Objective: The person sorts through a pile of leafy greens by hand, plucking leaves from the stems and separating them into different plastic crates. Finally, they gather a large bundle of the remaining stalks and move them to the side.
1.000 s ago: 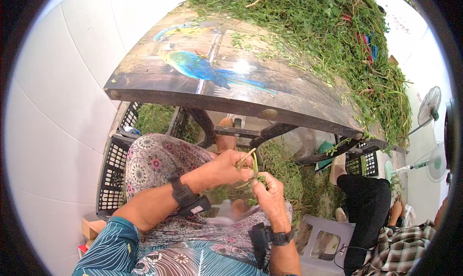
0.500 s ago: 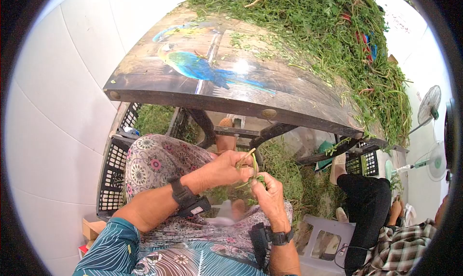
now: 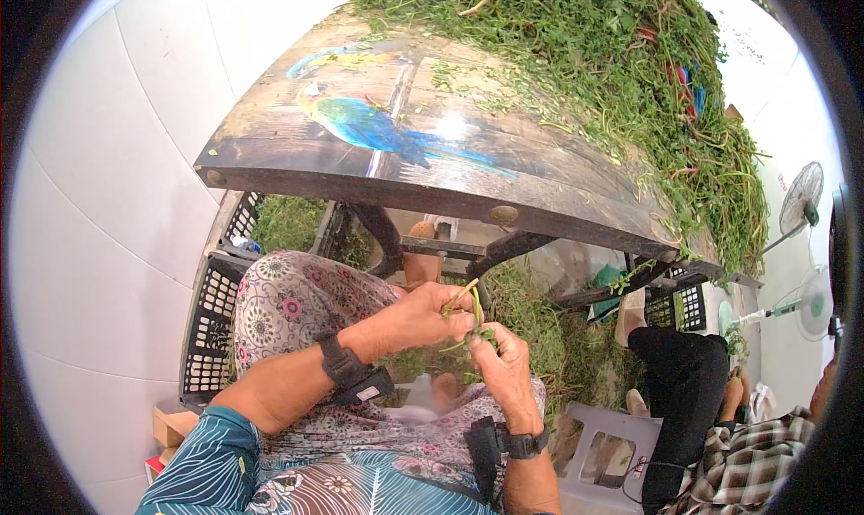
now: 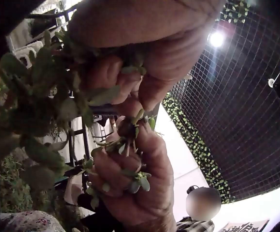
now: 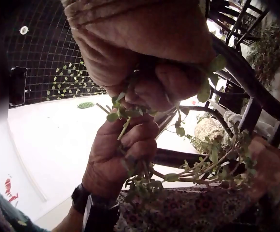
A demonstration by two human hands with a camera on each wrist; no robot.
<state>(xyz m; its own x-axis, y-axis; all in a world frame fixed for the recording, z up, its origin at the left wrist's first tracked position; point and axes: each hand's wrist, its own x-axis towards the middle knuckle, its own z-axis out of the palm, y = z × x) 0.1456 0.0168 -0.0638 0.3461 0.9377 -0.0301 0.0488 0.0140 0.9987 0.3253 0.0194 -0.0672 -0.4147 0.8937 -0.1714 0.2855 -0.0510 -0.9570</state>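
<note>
Pinching: we see the left hand point(image 3: 416, 322) with its fingers curled round green stems point(image 3: 475, 306), whose ends stand up above the fingers.
Right hand: we find the right hand point(image 3: 506, 367) close beside it, thumb and fingers closed on the leafy part of the same stems.
Stems: held between both hands, over the lap in patterned cloth point(image 3: 297, 304) and in front of the table's near edge; in the left wrist view, we note leafy sprigs hanging close to the lens.
Table: on the wooden table point(image 3: 441, 184) we observe a printed blue bird point(image 3: 360, 124) and a large heap of greens point(image 3: 585, 56) at the far and right side.
Below: we see more greens on the floor point(image 3: 531, 322) and a black crate point(image 3: 209, 335) at left.
Right side: we note a grey stool point(image 3: 580, 470), a seated person point(image 3: 684, 385) in a checked top and a standing fan point(image 3: 801, 196).
</note>
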